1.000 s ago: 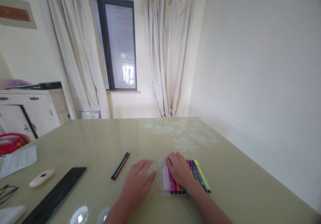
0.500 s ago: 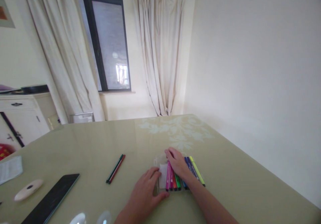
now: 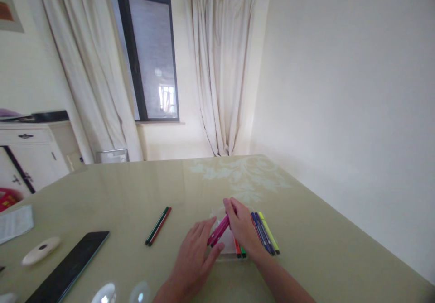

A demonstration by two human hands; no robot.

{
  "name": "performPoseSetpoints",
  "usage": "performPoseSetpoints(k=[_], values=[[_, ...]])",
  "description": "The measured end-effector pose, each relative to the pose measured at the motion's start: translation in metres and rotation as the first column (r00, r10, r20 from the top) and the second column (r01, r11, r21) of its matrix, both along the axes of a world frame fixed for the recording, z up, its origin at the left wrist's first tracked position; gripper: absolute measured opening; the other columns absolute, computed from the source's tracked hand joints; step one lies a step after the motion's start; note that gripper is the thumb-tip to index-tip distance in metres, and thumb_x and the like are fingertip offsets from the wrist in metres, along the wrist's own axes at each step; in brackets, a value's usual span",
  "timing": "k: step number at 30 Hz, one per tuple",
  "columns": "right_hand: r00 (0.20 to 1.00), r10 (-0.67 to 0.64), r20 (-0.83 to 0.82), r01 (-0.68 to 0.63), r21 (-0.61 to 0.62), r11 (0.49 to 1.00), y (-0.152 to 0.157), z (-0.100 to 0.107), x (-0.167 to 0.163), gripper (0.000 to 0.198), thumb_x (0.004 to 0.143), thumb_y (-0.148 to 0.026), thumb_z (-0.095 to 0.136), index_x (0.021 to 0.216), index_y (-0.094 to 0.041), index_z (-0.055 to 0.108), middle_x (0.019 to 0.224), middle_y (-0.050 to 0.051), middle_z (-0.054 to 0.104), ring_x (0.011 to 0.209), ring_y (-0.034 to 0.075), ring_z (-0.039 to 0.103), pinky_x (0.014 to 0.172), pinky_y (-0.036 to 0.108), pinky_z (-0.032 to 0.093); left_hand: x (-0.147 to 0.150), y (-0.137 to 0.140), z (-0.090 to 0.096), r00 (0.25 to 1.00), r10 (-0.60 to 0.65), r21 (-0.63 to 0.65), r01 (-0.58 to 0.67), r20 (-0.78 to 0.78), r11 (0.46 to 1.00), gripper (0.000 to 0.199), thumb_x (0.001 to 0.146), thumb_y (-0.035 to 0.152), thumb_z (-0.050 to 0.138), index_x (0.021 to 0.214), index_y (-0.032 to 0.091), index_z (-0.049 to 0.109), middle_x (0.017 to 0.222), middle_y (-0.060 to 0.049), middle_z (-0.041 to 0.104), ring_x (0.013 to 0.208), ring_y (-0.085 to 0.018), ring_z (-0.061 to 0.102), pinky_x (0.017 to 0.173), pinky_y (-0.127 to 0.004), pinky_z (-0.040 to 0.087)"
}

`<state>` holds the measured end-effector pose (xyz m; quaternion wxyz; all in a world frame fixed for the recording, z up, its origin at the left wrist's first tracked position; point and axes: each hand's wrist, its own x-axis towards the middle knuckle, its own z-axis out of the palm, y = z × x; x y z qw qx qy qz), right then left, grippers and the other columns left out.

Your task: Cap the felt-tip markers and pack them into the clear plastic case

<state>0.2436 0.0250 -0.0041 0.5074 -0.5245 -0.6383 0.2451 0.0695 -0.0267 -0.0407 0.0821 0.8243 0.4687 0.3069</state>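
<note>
Two pink felt-tip pens (image 3: 219, 231) slant across a clear plastic pen case (image 3: 226, 258), with my right hand (image 3: 240, 221) pinching their upper ends. My left hand (image 3: 195, 248) rests at the case's left side, thumb and fingers apart around the pens' dark lower ends; whether it touches them I cannot tell. An orange-red pen (image 3: 237, 247) and a green pen (image 3: 243, 252) lie in the case, partly covered by my right hand. Right of my wrist are several blue pens (image 3: 263, 230) and a yellow pen (image 3: 269, 233).
A dark green pen (image 3: 157, 225) and a dark red pen (image 3: 161, 226) lie side by side on the table (image 3: 129, 185). Further left are a black tablet-like slab (image 3: 70, 266), a white oval object (image 3: 41, 251) and a pale sheet (image 3: 16, 223). A wall (image 3: 340, 113) runs along the right.
The pink pens have been lifted from their upright row and now tilt, lower ends toward my left hand. My right hand has taken hold of them. The view has shifted slightly.
</note>
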Motion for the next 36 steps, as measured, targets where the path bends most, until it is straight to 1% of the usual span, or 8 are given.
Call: performPoseSetpoints(k=[4, 8, 14, 20, 25, 28, 31, 36], values=[[0.97, 0.235, -0.058, -0.239, -0.084, 0.967, -0.012, -0.001, -0.02, 0.043, 0.1, -0.059, 0.044, 0.08, -0.023, 0.057, 0.069, -0.002, 0.061, 0.061, 0.016, 0.058, 0.056, 0.025, 0.042, -0.001, 0.007, 0.004, 0.994, 0.084, -0.109, -0.092, -0.075, 0.99, 0.039, 0.106, 0.031, 0.035, 0.14, 0.021, 0.052, 0.13, -0.012, 0.07, 0.113, -0.023, 0.07, 0.094, -0.035, 0.056], [0.994, 0.086, -0.073, -0.09, -0.065, 0.994, 0.006, -0.004, 0.011, 0.038, 0.101, -0.054, 0.04, 0.102, -0.022, 0.062, 0.094, 0.004, 0.071, 0.077, 0.019, 0.067, 0.068, 0.028, 0.049, -0.033, 0.02, 0.012, 0.893, 0.342, -0.108, -0.386, -0.293, 0.916, 0.039, 0.107, 0.024, 0.028, 0.133, 0.017, 0.056, 0.123, -0.014, 0.071, 0.112, -0.024, 0.069, 0.093, -0.035, 0.054], [0.915, -0.098, 0.391, 0.103, 0.007, 0.995, 0.028, -0.017, 0.048, 0.042, 0.106, -0.038, 0.033, 0.083, -0.021, 0.064, 0.087, 0.007, 0.072, 0.086, 0.021, 0.065, 0.078, 0.031, 0.044, -0.08, 0.03, 0.007, 0.72, 0.477, 0.041, -0.532, -0.504, 0.846, 0.041, 0.101, 0.009, 0.033, 0.126, 0.015, 0.065, 0.123, -0.015, 0.068, 0.112, -0.026, 0.065, 0.099, -0.038, 0.05], [0.665, -0.04, 0.746, 0.01, 0.045, 0.999, 0.021, -0.022, 0.034, 0.034, 0.105, -0.029, 0.041, 0.084, -0.021, 0.067, 0.09, 0.007, 0.072, 0.091, 0.023, 0.063, 0.084, 0.032, 0.041, -0.082, 0.03, 0.006, 0.715, 0.532, 0.072, -0.566, -0.455, 0.822, 0.043, 0.102, 0.015, 0.04, 0.142, 0.021, 0.056, 0.128, -0.013, 0.062, 0.112, -0.025, 0.062, 0.098, -0.036, 0.05], [0.619, -0.054, 0.784, 0.028, 0.047, 0.998, 0.02, -0.021, 0.03, 0.029, 0.104, -0.031, 0.047, 0.088, -0.02, 0.068, 0.095, 0.008, 0.071, 0.094, 0.024, 0.062, 0.083, 0.033, 0.041, -0.084, 0.031, 0.009, 0.721, 0.569, 0.059, -0.598, -0.397, 0.799, 0.04, 0.102, 0.016, 0.04, 0.136, 0.016, 0.062, 0.12, -0.015, 0.065, 0.11, -0.028, 0.061, 0.096, -0.041, 0.052], [0.628, -0.056, 0.776, 0.038, 0.042, 0.998, 0.02, -0.02, 0.03, 0.028, 0.104, -0.034, 0.048, 0.088, -0.02, 0.067, 0.095, 0.008, 0.07, 0.093, 0.024, 0.062, 0.082, 0.033, 0.041, -0.066, 0.023, 0.011, 0.842, 0.47, 0.049, -0.475, -0.266, 0.879, 0.036, 0.102, 0.02, 0.042, 0.13, 0.018, 0.066, 0.126, -0.013, 0.066, 0.12, -0.028, 0.058, 0.108, -0.045, 0.046], [0.63, -0.056, 0.775, 0.045, 0.035, 0.998, 0.021, -0.022, 0.031, 0.028, 0.104, -0.037, 0.049, 0.089, -0.02, 0.066, 0.096, 0.008, 0.07, 0.093, 0.024, 0.062, 0.081, 0.033, 0.041, -0.034, 0.007, 0.01, 0.986, 0.111, -0.022, -0.114, -0.124, 0.993, 0.039, 0.102, 0.042, 0.05, 0.137, 0.029, 0.06, 0.136, -0.007, 0.064, 0.128, -0.026, 0.056, 0.113, -0.044, 0.044], [0.722, -0.05, 0.691, 0.043, 0.027, 0.999, 0.025, -0.026, 0.032, 0.027, 0.101, -0.038, 0.05, 0.084, -0.02, 0.061, 0.091, 0.007, 0.068, 0.089, 0.023, 0.062, 0.08, 0.032, 0.041, 0.002, -0.009, 0.008, 0.982, -0.15, -0.112, 0.137, -0.114, 0.984, 0.05, 0.088, 0.052, 0.07, 0.133, 0.031, 0.063, 0.146, -0.007, 0.058, 0.135, -0.031, 0.05, 0.114, -0.05, 0.043]])
